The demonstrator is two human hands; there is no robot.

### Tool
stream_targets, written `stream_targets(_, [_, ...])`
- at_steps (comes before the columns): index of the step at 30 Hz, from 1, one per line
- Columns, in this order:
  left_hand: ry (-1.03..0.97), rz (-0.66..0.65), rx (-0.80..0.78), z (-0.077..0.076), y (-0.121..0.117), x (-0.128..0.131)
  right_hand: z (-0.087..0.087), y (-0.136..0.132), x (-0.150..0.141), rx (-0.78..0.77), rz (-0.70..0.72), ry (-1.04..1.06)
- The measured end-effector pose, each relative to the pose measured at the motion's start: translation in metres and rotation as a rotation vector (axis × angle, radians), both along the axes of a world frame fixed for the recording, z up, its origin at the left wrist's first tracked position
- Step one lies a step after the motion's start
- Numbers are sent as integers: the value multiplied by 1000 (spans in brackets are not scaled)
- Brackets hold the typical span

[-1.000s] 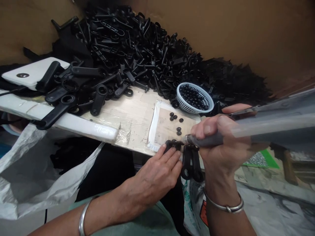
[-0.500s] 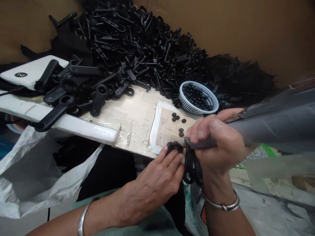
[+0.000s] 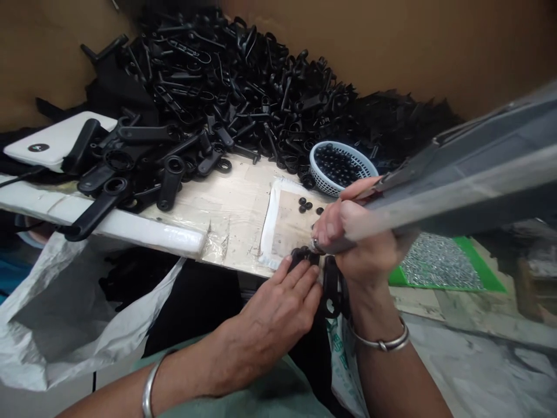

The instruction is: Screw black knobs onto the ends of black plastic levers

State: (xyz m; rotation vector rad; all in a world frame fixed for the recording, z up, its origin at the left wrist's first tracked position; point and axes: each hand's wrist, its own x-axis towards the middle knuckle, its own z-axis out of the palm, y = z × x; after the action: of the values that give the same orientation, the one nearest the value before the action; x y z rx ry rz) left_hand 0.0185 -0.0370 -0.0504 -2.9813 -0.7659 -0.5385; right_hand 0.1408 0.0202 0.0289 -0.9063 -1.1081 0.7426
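My left hand (image 3: 278,307) holds down a black plastic part (image 3: 300,254) at the front edge of the work board, its fingers closed over the near side. In my right hand (image 3: 357,232) is a grey power screwdriver (image 3: 435,203), its body slanting up to the right. The metal tip meets the black part just beyond my left fingertips; the exact contact is hidden. Beside that part, more black handle-shaped parts (image 3: 331,287) jut over the edge, partly behind my right wrist. Small black round pieces (image 3: 304,204) lie on the white-edged pad (image 3: 268,226).
A light-blue basket (image 3: 319,181) holds many small black round pieces. Black plastic parts (image 3: 226,75) form a large heap behind. A green tray (image 3: 491,281) of small silvery pieces stands right. At left are a white device (image 3: 61,139), a white foam strip (image 3: 174,235) and a white sack (image 3: 65,313).
My right hand has moved left with the screwdriver, bringing its tip from beside the held part onto it. My left hand stays nearly in place. More of the green tray shows.
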Motion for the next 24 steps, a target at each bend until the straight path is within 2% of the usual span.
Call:
stream_targets(3, [-12,5,-9,4,1,0,-1,-3,4,34,-33,-14])
stream_targets(5, [-17,11,-19,7,2,-1,8,-5,7,66,-78,-6])
stream_targets(9, [-40,-31,-60,7,5,-2,39,-15,19,196,-395,99])
stream_targets(12, [-41,-67,-128,6,9,-5,51,-30,35,215,-491,103])
stream_targets(15, [-73,-124,-269,13,14,-11,41,-49,53,150,-552,134])
stream_targets(18, [-280,-88,-356,26,23,-17,24,-70,71,73,-590,188])
stream_targets(21, [-441,60,-274,35,37,-15,16,-91,87,52,-587,227])
stream_targets(24, [-344,52,-227,37,50,3,14,-105,97,37,-618,222])
